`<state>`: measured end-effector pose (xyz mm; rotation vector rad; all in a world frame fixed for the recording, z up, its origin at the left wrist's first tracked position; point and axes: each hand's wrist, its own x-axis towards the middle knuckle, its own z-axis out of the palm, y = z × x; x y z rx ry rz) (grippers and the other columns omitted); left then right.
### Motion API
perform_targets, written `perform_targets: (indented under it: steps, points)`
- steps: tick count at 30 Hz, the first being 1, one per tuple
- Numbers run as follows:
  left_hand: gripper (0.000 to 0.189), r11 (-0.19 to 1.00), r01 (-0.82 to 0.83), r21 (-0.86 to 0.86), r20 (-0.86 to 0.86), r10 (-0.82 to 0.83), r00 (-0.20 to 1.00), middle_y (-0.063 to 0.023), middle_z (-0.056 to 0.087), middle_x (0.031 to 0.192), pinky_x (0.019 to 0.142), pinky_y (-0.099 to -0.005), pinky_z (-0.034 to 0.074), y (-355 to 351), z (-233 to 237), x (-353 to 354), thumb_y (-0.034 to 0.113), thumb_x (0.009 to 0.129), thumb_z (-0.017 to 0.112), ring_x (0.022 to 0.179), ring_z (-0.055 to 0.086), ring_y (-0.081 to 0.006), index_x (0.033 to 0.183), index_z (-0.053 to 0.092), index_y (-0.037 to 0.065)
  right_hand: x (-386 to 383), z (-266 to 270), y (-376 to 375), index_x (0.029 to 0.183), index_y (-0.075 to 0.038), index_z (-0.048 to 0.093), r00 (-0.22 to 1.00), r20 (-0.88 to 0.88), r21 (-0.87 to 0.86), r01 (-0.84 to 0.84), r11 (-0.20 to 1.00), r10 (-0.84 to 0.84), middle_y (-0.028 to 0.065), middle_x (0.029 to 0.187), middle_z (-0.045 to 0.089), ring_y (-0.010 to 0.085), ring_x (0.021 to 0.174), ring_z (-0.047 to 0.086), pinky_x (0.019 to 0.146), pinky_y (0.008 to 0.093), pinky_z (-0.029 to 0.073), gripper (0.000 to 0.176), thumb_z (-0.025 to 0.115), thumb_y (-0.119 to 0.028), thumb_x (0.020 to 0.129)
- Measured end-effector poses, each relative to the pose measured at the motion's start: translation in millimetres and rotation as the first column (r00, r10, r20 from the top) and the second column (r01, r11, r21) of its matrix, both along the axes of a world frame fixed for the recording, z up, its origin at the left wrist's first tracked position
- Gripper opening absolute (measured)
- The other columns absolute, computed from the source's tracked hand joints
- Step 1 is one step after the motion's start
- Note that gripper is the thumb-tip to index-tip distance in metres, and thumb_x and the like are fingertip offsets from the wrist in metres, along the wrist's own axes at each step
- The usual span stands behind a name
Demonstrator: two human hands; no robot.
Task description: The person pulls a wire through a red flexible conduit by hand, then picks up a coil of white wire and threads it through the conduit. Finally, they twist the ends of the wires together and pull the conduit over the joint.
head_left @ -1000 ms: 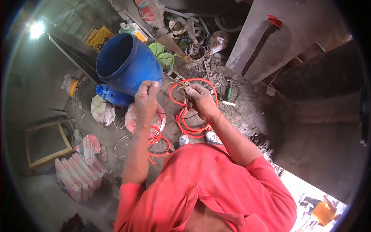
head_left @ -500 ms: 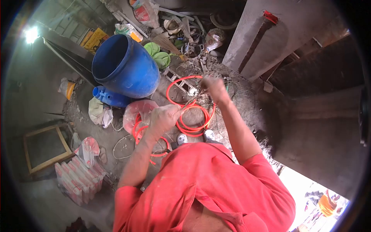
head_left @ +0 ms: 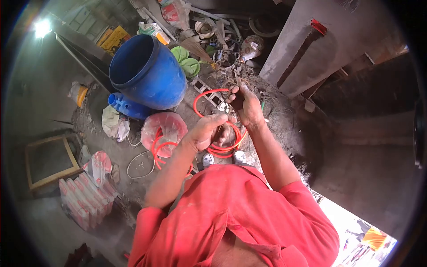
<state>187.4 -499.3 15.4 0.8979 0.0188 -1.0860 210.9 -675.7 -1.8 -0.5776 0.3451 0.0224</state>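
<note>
My left hand (head_left: 210, 131) is curled in front of my body, thumb on top. Just above and to its right, my right hand (head_left: 245, 106) has its fingers bent and pinched. A thin dark wire (head_left: 226, 103) passes between the two hands; its ends are hard to make out. Beneath them, a coil of orange-red hose (head_left: 219, 151) lies on the floor near my shoes, partly covered by my hands. Left of it, more orange hose (head_left: 156, 151) lies by a pinkish plastic bag (head_left: 175, 127).
A large blue barrel (head_left: 149, 75) stands at upper left, beside a smaller blue container (head_left: 126, 107). Green lids (head_left: 190, 67), a broom (head_left: 195, 48) and rubble lie farther off. A wooden frame (head_left: 53, 162) and wrapped packs (head_left: 86, 198) are at left. A concrete pillar (head_left: 293, 44) rises at right.
My hands have come closer together: the left moved right and slightly up, and its grip turned. The right hand, blurred before, now shows its bent fingers.
</note>
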Motion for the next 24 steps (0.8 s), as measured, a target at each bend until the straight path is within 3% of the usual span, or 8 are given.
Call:
perform_targets:
  steps: [2,5,6,8,10,12,19,24]
  points:
    - [0.036,0.999,0.037,-0.006,-0.006,-0.037,0.999,-0.0018,0.062,0.076,0.049,-0.0232,0.043,1,-18,2,0.03,0.097,0.058,0.06,0.056,-0.0097,0.116,0.058,0.0,-10,-5,0,0.092,-0.005,0.056,0.994,0.002,-0.031,-0.105,0.994,0.105,0.0048,0.077,0.056,0.0149,0.065,0.051,0.065,0.0307,0.047,0.035,0.041,-0.034,0.105]
    - [0.022,0.805,-0.147,0.574,0.286,-0.029,0.958,-0.0035,0.06,0.063,0.043,-0.0296,0.041,-18,-55,2,0.024,0.097,0.056,0.046,0.053,-0.014,0.092,0.065,0.005,-23,-25,12,0.084,-0.002,0.064,0.938,-0.052,-0.734,-0.268,0.624,0.342,0.006,0.072,0.061,0.0147,0.067,0.057,0.065,0.0298,0.047,0.043,0.042,-0.034,0.103]
    - [0.027,0.656,-0.308,0.689,0.431,-0.03,0.902,-0.0059,0.062,0.064,0.043,-0.0336,0.044,-22,-83,5,0.023,0.097,0.055,0.047,0.057,-0.016,0.079,0.066,0.005,-36,-29,23,0.083,0.0,0.064,0.929,-0.097,-0.698,-0.319,0.641,0.357,0.007,0.075,0.063,0.0149,0.069,0.059,0.066,0.0296,0.047,0.043,0.044,-0.033,0.102]
    - [0.02,0.348,-0.639,0.686,0.688,-0.596,0.414,-0.0114,0.065,0.07,0.054,-0.0407,0.048,18,-157,23,0.018,0.091,0.055,0.06,0.062,-0.0261,0.081,0.067,0.006,-61,-19,38,0.083,-0.002,0.064,0.944,-0.076,-0.564,-0.306,0.767,0.32,0.0073,0.077,0.064,0.0154,0.07,0.058,0.065,0.0302,0.046,0.04,0.045,-0.031,0.101]
    - [0.016,0.217,-0.883,0.417,0.433,-0.901,-0.017,-0.0168,0.068,0.076,0.064,-0.0478,0.052,78,-187,35,0.014,0.086,0.054,0.073,0.067,-0.0361,0.084,0.068,0.006,-70,-16,13,0.079,-0.006,0.06,0.978,-0.015,-0.326,-0.2,0.924,0.206,0.0061,0.074,0.061,0.0158,0.069,0.055,0.067,0.0309,0.045,0.035,0.044,-0.027,0.102]
    - [0.015,0.038,-0.887,0.461,0.815,-0.414,0.406,-0.0197,0.069,0.084,0.069,-0.0496,0.052,115,-166,46,0.014,0.087,0.054,0.079,0.067,-0.0402,0.089,0.068,0.009,-57,21,-49,0.077,-0.011,0.054,0.987,0.032,-0.12,0.158,0.98,-0.156,0.004,0.074,0.057,0.0156,0.066,0.051,0.069,0.0329,0.044,0.034,0.041,-0.026,0.104]
    - [0.021,0.574,-0.563,0.595,0.788,-0.553,0.27,-0.0198,0.07,0.091,0.073,-0.047,0.053,82,-27,-23,0.02,0.095,0.053,0.085,0.068,-0.0379,0.101,0.067,0.006,0,-62,-172,0.09,-0.01,0.058,0.867,-0.036,-0.064,0.494,0.867,-0.497,0.0029,0.084,0.061,0.016,0.074,0.052,0.07,0.0372,0.044,0.038,0.04,-0.039,0.105]
    - [0.027,0.769,-0.248,0.589,0.773,-0.445,0.452,-0.0162,0.071,0.093,0.074,-0.0374,0.054,68,-12,-39,0.023,0.093,0.061,0.081,0.069,-0.0317,0.108,0.069,0.002,11,-2,-118,0.1,-0.004,0.065,0.987,0.089,-0.285,0.156,0.946,-0.136,0.0018,0.084,0.064,0.017,0.068,0.054,0.064,0.0325,0.046,0.049,0.045,-0.049,0.102]
